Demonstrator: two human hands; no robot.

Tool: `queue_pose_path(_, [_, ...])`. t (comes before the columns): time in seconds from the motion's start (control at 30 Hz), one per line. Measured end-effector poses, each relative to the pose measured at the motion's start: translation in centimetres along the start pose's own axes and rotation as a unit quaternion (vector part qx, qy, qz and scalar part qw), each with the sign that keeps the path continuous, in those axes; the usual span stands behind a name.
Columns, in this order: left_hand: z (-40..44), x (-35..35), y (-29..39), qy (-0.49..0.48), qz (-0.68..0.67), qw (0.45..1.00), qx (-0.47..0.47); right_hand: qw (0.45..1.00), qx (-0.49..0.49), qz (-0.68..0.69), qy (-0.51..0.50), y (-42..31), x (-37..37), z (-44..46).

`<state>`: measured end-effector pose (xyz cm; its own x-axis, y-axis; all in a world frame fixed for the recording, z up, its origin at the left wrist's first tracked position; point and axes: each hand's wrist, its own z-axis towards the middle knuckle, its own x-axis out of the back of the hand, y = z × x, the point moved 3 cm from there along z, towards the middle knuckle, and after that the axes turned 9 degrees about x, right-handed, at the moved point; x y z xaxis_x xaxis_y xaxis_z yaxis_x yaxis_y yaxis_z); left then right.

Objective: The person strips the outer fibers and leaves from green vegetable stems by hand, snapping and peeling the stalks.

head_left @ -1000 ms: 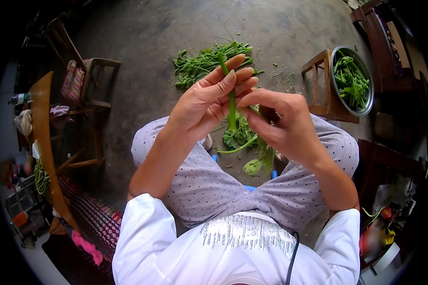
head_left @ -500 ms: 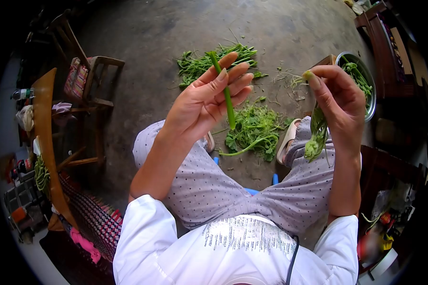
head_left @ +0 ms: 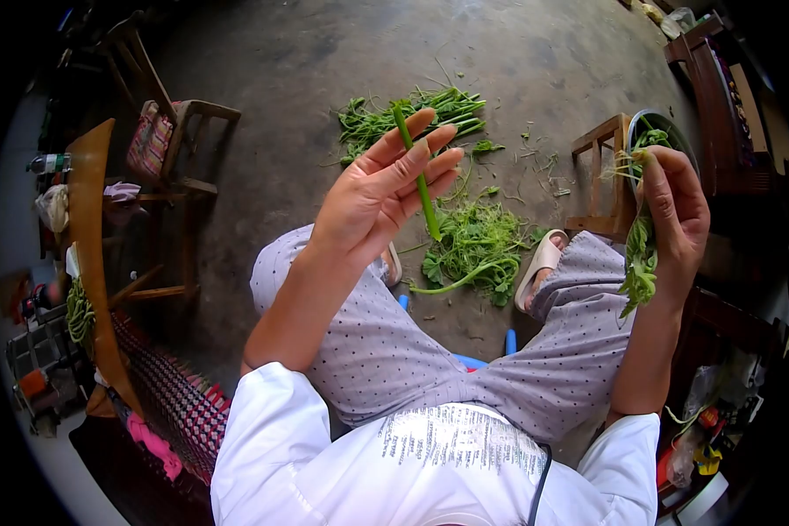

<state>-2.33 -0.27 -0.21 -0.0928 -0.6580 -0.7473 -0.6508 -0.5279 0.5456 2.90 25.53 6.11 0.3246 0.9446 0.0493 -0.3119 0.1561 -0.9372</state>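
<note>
My left hand (head_left: 375, 193) holds a green stem (head_left: 422, 188) between thumb and index finger, its other fingers spread. Out to the right, my right hand (head_left: 675, 197) pinches a leafy green piece (head_left: 640, 263) with thin fibres at its top, and the leaf hangs down beside the palm. A tangle of green trimmings (head_left: 475, 245) lies on the floor between my feet. Farther forward is a pile of green stems (head_left: 451, 110), partly behind my left fingers. The metal bowl (head_left: 695, 158) of greens is partly hidden by my right hand.
The bowl rests on a wooden stool (head_left: 600, 140) at the right. A wooden chair (head_left: 203, 110) with a patterned cushion stands at the left, near a wooden table edge (head_left: 92, 202). Loose scraps (head_left: 548, 167) dot the concrete floor. Dark wooden furniture (head_left: 706, 66) is at the far right.
My right hand has moved away from the stem, rightwards towards the bowl, with the leafy piece in it. My left hand still holds the stem in nearly the same place.
</note>
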Motion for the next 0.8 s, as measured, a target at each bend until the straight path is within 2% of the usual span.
queue_pose_path(0.13, [0.0, -0.5, -0.1, 0.016, 0.02, 1.0, 0.0, 0.995, -0.055, 0.011, -0.079, 0.5, -1.3, -0.2])
queue_pose_path(0.23, [0.0, -0.1, -0.2, -0.019, 0.036, 0.999, 0.024, 0.982, -0.117, 0.059, -0.134, 1.6, -2.4, -0.8])
queue_pose_path(0.27, [0.1, -0.7, -0.5, 0.02, 0.079, 0.997, 0.002, 0.977, -0.131, 0.065, -0.156, 1.7, -2.7, -1.0])
queue_pose_path(0.3, [0.1, -1.2, -0.8, 0.013, 0.075, 0.997, 0.008, 0.971, -0.145, 0.072, -0.178, 1.8, -3.1, -1.2])
queue_pose_path(0.37, [-0.3, -1.7, -1.1, -0.004, 0.186, 0.981, 0.045, 0.964, -0.152, 0.073, -0.204, 2.0, -3.8, -1.7])
queue_pose_path(0.43, [-0.6, -2.6, -2.2, 0.002, 0.224, 0.974, 0.042, 0.962, -0.166, 0.102, -0.19, 2.1, -4.4, -2.1])
queue_pose_path(0.5, [-0.4, -2.8, -3.0, 0.003, 0.334, 0.942, -0.013, 0.962, -0.17, 0.096, -0.193, 2.1, -4.9, -2.4])
queue_pose_path(0.57, [-0.5, -3.4, -3.1, 0.008, 0.329, 0.944, -0.036, 0.965, -0.162, 0.095, -0.181, 2.2, -5.3, -2.8])
queue_pose_path(0.67, [-0.8, -4.2, -2.6, 0.024, 0.486, 0.871, -0.073, 0.964, -0.161, 0.073, -0.199, 2.0, -5.8, -3.2])
queue_pose_path(0.8, [-0.7, -3.9, -2.7, 0.031, 0.495, 0.868, -0.04, 0.959, -0.186, 0.081, -0.199, 1.9, -5.7, -3.5])
